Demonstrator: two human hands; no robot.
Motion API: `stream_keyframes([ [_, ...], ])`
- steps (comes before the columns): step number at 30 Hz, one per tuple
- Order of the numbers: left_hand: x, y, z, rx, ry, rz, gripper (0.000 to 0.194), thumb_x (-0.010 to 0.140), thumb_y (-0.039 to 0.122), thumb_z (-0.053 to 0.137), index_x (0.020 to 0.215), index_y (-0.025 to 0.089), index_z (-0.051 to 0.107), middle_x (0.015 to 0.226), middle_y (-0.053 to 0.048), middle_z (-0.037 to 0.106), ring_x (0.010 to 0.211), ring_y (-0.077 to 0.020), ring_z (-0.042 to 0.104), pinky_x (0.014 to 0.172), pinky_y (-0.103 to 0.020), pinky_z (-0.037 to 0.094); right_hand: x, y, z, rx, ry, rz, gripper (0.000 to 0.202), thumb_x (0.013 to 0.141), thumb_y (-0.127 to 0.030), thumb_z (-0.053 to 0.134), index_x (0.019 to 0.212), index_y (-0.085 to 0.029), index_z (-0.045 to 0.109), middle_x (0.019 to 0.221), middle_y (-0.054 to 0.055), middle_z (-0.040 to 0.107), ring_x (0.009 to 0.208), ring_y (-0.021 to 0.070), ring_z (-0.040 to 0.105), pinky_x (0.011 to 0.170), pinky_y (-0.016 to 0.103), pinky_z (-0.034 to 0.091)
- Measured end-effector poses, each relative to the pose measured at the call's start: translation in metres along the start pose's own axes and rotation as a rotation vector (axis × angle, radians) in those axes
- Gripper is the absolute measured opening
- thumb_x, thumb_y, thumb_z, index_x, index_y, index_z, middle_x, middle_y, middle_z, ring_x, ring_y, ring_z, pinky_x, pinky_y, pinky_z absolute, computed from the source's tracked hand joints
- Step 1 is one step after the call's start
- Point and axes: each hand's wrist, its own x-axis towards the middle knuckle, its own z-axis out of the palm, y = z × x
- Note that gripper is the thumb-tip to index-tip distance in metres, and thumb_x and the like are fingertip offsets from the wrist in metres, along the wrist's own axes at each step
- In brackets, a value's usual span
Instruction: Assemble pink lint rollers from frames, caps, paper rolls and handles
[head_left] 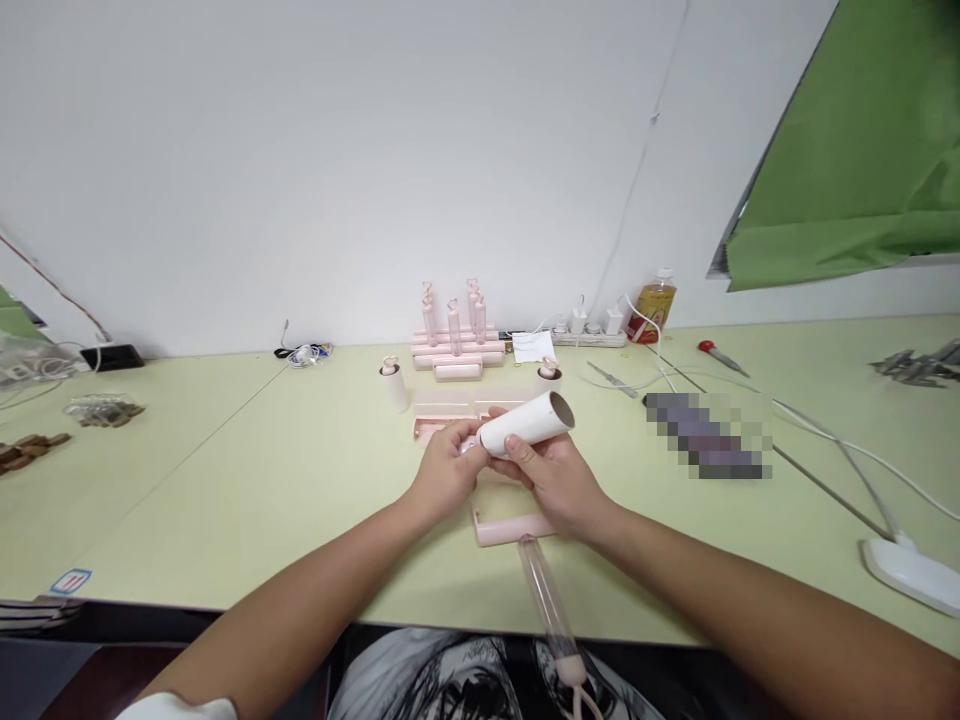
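A white cardboard tube (pixel 525 424), its open end up and to the right, is held over the table. My right hand (pixel 559 475) wraps round its middle with the thumb on top. My left hand (pixel 450 465) is closed at the tube's lower left end; a small pinkish bit shows at its fingertips, too small to name. Below my hands lies a pink tray-like piece (pixel 510 530). A clear tube with a pink cap (pixel 547 600) reaches past the table's front edge. Behind my hands are pink open cases (pixel 442 405), partly hidden.
White tubes with pink tops stand at left (pixel 394 385) and right (pixel 550 372). Pink boxes (pixel 457 368) and clear tubes (pixel 454 328) are stacked by the wall. To the right are a power strip (pixel 600 339), bottle (pixel 654 305), screwdriver (pixel 721 357), cables and a blurred object (pixel 705 437).
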Motion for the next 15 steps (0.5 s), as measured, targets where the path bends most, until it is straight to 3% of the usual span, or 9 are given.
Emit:
stream_keyframes([
  [4, 0.003, -0.002, -0.002, -0.133, 0.052, -0.075, 0.020, 0.069, 0.026, 0.056, 0.085, 0.016, 0.063, 0.045, 0.008, 0.044, 0.035, -0.0075, 0.036, 0.033, -0.019, 0.030, -0.003, -0.002, 0.005, -0.010, -0.017, -0.007, 0.054, 0.078, -0.040, 0.073, 0.127, -0.024, 0.055, 0.122, 0.007, 0.063, 0.114, 0.0248, 0.060, 0.102, 0.048, 0.049],
  [10, 0.009, 0.001, -0.006, -0.117, 0.091, -0.046, 0.020, 0.075, 0.036, 0.057, 0.080, 0.016, 0.060, 0.048, 0.006, 0.049, 0.033, -0.0078, 0.039, 0.031, -0.019, 0.030, -0.008, -0.006, 0.012, -0.133, -0.058, -0.049, 0.058, 0.076, -0.046, 0.072, 0.126, -0.022, 0.054, 0.123, 0.010, 0.062, 0.113, 0.0261, 0.060, 0.097, 0.046, 0.051],
  [12, 0.010, 0.010, -0.019, -0.050, 0.107, -0.029, 0.023, 0.075, 0.038, 0.059, 0.081, 0.016, 0.060, 0.046, 0.006, 0.047, 0.034, -0.0077, 0.039, 0.033, -0.019, 0.031, -0.007, -0.012, 0.009, -0.236, -0.035, -0.096, 0.056, 0.075, -0.048, 0.073, 0.121, -0.020, 0.056, 0.118, 0.011, 0.065, 0.109, 0.0265, 0.061, 0.094, 0.045, 0.052],
  [15, 0.014, 0.022, -0.057, 0.180, 0.087, -0.082, 0.021, 0.071, 0.034, 0.061, 0.082, 0.016, 0.062, 0.051, 0.005, 0.051, 0.037, -0.0061, 0.039, 0.036, -0.018, 0.030, 0.000, -0.026, -0.004, -0.434, 0.072, -0.192, 0.049, 0.071, -0.049, 0.074, 0.107, -0.018, 0.059, 0.101, 0.010, 0.069, 0.097, 0.0265, 0.065, 0.086, 0.042, 0.054],
])
